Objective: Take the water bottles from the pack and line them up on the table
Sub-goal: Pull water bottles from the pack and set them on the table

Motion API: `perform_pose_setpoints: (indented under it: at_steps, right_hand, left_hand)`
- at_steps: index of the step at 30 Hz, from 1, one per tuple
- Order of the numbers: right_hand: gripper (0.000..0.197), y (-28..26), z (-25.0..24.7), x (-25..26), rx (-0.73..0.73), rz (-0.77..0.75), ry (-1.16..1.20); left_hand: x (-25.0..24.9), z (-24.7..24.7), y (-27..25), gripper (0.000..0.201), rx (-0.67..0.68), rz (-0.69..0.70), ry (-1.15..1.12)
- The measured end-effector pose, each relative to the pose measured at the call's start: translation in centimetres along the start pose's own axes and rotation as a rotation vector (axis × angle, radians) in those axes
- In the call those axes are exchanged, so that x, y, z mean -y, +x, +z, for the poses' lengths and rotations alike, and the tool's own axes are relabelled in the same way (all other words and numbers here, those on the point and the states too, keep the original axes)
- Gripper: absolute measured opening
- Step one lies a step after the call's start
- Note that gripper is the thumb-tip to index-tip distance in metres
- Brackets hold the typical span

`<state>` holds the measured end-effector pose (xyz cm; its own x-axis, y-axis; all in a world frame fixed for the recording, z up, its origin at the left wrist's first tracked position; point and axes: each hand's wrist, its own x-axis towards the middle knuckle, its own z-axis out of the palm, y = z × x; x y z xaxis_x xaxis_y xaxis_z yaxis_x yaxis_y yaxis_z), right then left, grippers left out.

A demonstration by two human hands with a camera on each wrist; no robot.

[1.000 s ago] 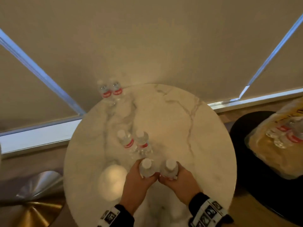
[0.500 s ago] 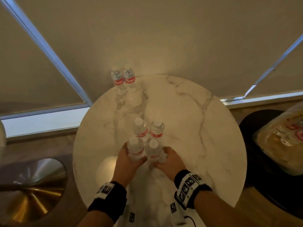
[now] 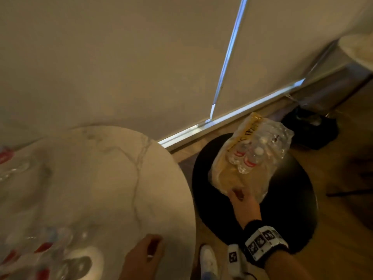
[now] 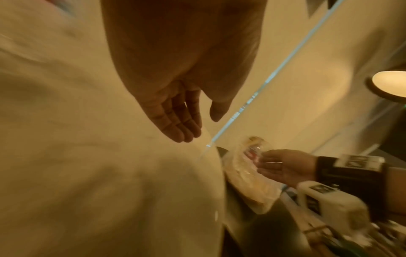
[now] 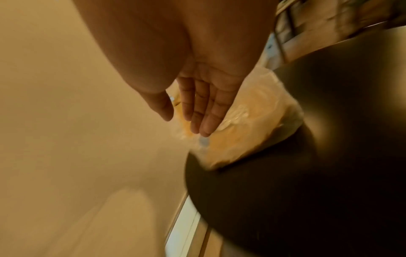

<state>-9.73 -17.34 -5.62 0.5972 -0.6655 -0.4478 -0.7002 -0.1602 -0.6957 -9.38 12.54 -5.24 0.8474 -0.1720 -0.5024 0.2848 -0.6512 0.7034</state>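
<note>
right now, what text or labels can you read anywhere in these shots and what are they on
Nothing can be read for certain.
Yellow-printed clear plastic bottle pack: dark lettering, too blurred to read.
Red labels on the clear water bottles inside the pack: too small to read.
Black-and-white square markers on the right wristband: patterns, no words.

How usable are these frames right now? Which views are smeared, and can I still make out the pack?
Head view: dim and warm; the bottles on the table at lower left are smeared by motion, while the pack on the black stool stays readable. Left wrist view: table surface streaked, left hand fairly sharp. Right wrist view: heavy blur, pack hazy beyond the right hand.
</note>
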Motion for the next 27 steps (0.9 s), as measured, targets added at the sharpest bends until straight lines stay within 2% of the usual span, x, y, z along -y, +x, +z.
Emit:
perform_pose_setpoints:
  at_steps: [3,5,8,10,13,16,19,23,25,27]
  right_hand:
    - [0.013,7.3,-3.0,-0.1,-0.047,0.11,0.152]
    - [0.011,11.4,-3.8,-0.5,-0.092,0.129,0.201]
    - [0.049,16.0,-3.9,-1.1,-0.077,0.123,0.23]
    - [0.058,18.4,-3.7,-1.5,-0.042,0.075,0.213]
    - [0.052,20.7,-3.7,-2.4,-0.054,-0.02,0.135]
    - [0.049,20.9,-4.0,-2.9,-0.068,-0.051,0.183]
    - [0.05,19.7,-4.4,-2.9,-0.066,-0.059,0.202]
    - [0.048,16.6,-5.1,-2.1,-0.084,-0.086,0.184]
    - [0.055,14.4,-5.3,-1.9,-0.069,-0.142,0.234]
    - [0.059,11.4,-5.7,-1.5,-0.03,-0.21,0.202]
  left_hand:
    - [-7.4,7.0,6.5,0.011,0.172,0.186,0.009]
    - [-12.2,11.6,11.0,0.021,0.252,0.303,0.053]
    - [-17.7,17.7,17.6,0.036,0.324,0.331,0.123]
    - [-19.9,20.7,21.8,0.041,0.291,0.337,0.197]
    - [-22.4,22.6,26.1,0.061,0.167,0.387,0.206]
    - [-23.9,23.6,27.2,0.048,0.283,0.399,0.166]
    - [-23.4,24.1,27.4,0.055,0.391,0.336,0.075]
    - [-22.0,22.7,25.7,0.072,0.338,0.347,0.07]
    - [-21.8,21.0,23.6,0.076,0.294,0.367,-0.017]
    - [-21.1,18.6,21.1,0.084,0.322,0.403,-0.144]
